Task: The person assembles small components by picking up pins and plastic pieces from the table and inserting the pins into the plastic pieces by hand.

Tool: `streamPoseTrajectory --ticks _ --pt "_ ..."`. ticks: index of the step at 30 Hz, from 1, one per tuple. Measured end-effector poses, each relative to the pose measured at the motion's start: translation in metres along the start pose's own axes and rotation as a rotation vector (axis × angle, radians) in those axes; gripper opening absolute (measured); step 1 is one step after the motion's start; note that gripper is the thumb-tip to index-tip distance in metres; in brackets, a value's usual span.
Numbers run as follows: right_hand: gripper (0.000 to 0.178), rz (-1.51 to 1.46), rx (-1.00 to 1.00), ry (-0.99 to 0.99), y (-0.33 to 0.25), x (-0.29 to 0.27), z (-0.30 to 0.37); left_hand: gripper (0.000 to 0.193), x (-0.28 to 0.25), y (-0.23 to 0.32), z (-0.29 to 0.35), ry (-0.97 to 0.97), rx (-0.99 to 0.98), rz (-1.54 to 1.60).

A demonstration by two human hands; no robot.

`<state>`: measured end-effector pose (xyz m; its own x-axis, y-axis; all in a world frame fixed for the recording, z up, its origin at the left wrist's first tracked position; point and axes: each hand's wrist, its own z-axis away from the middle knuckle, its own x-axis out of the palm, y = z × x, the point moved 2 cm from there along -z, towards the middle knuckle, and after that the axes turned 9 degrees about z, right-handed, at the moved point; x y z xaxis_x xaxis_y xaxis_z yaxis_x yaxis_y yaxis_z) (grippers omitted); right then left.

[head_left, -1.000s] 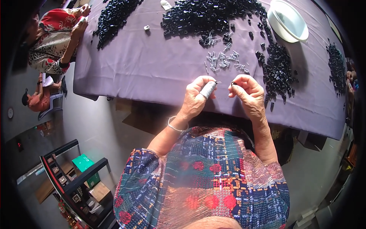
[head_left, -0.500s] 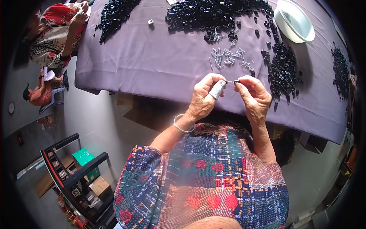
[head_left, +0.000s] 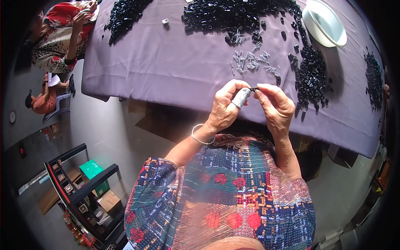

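My left hand (head_left: 225, 108) is closed in a pinch, its thumb wrapped in a silvery-grey covering. Opposite it, my right hand (head_left: 276, 109) pinches with thumb and forefinger. Between the two sets of fingertips sits a small black plastic piece (head_left: 254, 88), gripped from both sides. Fingers cover most of it, so its exact shape is hidden. Just beyond my hands lie several thin silvery metal pins (head_left: 251, 62), loose on the purple tablecloth (head_left: 166, 71). A single black piece (head_left: 278, 79) rests near my right fingertips.
Heaps of black plastic pieces (head_left: 225, 16) cover the far side, with another heap (head_left: 312, 75) to the right. A pale plastic basin (head_left: 325, 25) stands at the far right. One small white object (head_left: 165, 21) lies farther left. Another person (head_left: 66, 33) sits at the table's left.
My hands have come closer together. The thin pin seen between their fingertips no longer shows, and the black parts now meet.
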<state>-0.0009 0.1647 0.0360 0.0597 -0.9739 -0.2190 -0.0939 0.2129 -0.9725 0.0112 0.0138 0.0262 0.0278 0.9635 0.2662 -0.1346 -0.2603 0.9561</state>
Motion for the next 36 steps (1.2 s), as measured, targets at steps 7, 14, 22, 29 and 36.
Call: streamPoseTrajectory --ticks 7,14,22,29,36 --pt "0.018 -0.002 0.024 -0.029 -0.0006 -0.0004 -0.0024 0.014 -0.0001 -0.0015 0.0005 0.018 -0.021 -0.014" --pt "0.017 -0.001 0.071 -0.050 0.0024 0.0001 -0.0027 0.015 -0.0010 -0.0021 0.0003 0.039 -0.050 -0.009" --pt "0.017 -0.006 0.081 -0.063 0.0015 -0.0001 -0.0038 0.015 -0.0026 -0.0070 0.0009 0.031 -0.078 0.064" --pt "0.016 -0.120 0.149 -0.082 0.0028 0.0010 -0.0053 0.015 -0.0035 -0.0096 0.0010 0.046 -0.112 0.105" --pt "0.015 -0.107 0.161 -0.074 0.0035 0.0010 -0.0051 0.014 -0.0030 -0.0085 -0.0001 0.050 -0.105 0.088"
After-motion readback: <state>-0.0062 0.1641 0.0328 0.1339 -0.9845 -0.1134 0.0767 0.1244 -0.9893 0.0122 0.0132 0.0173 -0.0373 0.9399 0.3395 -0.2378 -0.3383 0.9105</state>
